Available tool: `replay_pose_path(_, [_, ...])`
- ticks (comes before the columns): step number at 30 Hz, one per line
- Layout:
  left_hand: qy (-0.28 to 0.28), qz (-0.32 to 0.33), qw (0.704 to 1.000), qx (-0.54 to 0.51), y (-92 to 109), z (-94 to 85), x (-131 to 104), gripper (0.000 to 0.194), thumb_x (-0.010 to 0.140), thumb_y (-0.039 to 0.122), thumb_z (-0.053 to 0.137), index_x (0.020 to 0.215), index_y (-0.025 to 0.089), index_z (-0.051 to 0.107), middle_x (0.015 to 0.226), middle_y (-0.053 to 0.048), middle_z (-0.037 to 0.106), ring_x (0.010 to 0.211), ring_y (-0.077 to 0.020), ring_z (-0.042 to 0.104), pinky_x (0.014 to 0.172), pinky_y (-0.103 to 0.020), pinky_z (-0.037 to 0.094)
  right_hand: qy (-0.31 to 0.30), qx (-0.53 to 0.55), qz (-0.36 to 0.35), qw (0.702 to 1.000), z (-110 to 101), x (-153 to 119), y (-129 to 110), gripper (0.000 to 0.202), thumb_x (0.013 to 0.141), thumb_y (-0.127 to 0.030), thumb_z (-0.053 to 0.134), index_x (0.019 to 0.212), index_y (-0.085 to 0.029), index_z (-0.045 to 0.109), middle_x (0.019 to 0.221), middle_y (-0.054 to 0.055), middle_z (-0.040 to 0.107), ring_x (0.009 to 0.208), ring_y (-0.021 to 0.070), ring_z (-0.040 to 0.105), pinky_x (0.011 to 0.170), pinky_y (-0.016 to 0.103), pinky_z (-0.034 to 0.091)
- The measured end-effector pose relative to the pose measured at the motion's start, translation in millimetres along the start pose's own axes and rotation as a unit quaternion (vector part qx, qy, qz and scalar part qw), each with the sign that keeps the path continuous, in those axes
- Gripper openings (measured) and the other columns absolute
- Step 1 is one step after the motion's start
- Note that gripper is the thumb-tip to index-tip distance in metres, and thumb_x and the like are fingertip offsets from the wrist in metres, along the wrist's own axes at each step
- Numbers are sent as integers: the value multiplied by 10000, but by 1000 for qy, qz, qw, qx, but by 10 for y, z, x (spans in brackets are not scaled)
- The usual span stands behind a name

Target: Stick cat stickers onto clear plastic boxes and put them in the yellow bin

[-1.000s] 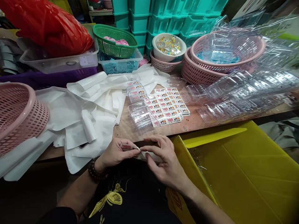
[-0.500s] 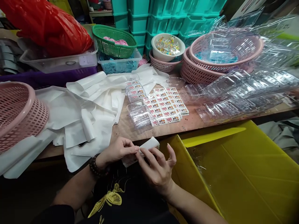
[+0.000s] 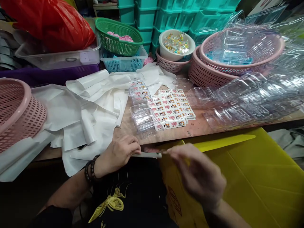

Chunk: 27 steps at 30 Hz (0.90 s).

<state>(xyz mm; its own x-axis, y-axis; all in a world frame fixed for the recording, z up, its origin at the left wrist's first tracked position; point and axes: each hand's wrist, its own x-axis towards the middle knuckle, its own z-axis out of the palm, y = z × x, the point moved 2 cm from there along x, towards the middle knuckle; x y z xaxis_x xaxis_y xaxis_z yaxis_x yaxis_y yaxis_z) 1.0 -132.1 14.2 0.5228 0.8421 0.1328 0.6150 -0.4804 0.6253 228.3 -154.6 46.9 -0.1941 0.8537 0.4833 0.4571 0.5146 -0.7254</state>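
Observation:
My left hand is closed at the table's front edge, its thumb and fingers pinching a small white paper sheet seen almost edge-on. A blurred, reddish thin strip stretches just above the sheet towards my right hand. Motion smears that hand, but its fingertips are pinched together at the strip's far end. Beyond the hands lie sheets of printed cat stickers. Beside them runs a row of clear plastic cases, the farther ones carrying stickers.
White backing papers cover the left of the table near a pink basket. Clear plastic packs are piled at the right. A large yellow box stands against the table's front. Stacked baskets and a white bowl stand behind.
My right hand has moved away to the right from my left, drawing out the thin strip. The white sheet has tipped flatter, and the view has shifted slightly.

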Motion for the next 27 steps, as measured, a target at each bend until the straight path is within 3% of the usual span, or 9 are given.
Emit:
replay_pose_path(1, [8, 40, 998, 37, 56, 17, -16, 211, 957, 204, 511, 851, 201, 693, 1087, -78, 693, 1008, -214, 626, 864, -342, 503, 11, 36, 79, 996, -44, 132, 108, 74, 904, -273, 633, 956, -253, 682, 828, 55, 726, 698, 180, 652, 649, 348, 531])
replay_pose_path(3, [43, 75, 991, 97, 143, 75, -44, 206, 951, 189, 535, 826, 203, 697, 1317, -97, 616, 1203, -262, 551, 985, -415, 470, -27, 117, 201, 972, -43, 376, 340, 205, 860, -418, 687, 838, -217, 659, 708, 29, 674, 589, 144, 583, 541, 291, 475])
replay_pose_path(7, [93, 48, 982, 157, 189, 213, -80, 203, 948, 206, 552, 788, 182, 673, 1540, -133, 427, 1266, -309, 485, 990, -473, 466, -151, 224, 305, 913, 115, 632, 653, 411, 748, -571, 745, 766, -183, 612, 611, -22, 599, 474, 76, 423, 452, 234, 337])
replay_pose_path(15, [64, 46, 983, 163, 126, 276, -58, 238, 970, 229, 522, 766, 174, 632, 1552, -157, 415, 1162, -287, 528, 915, -449, 497, -177, 233, 311, 904, 211, 643, 749, 424, 721, -570, 769, 768, -171, 635, 667, -6, 622, 639, 125, 564, 634, 277, 431])
replay_pose_path(27, [67, 41, 985, 151, 99, 313, -50, 244, 959, 197, 527, 743, 173, 636, 1555, -132, 419, 1139, -284, 518, 906, -440, 494, -209, 209, 305, 905, 208, 728, 798, 444, 721, -591, 750, 760, -166, 626, 667, -11, 602, 635, 123, 549, 636, 277, 414])
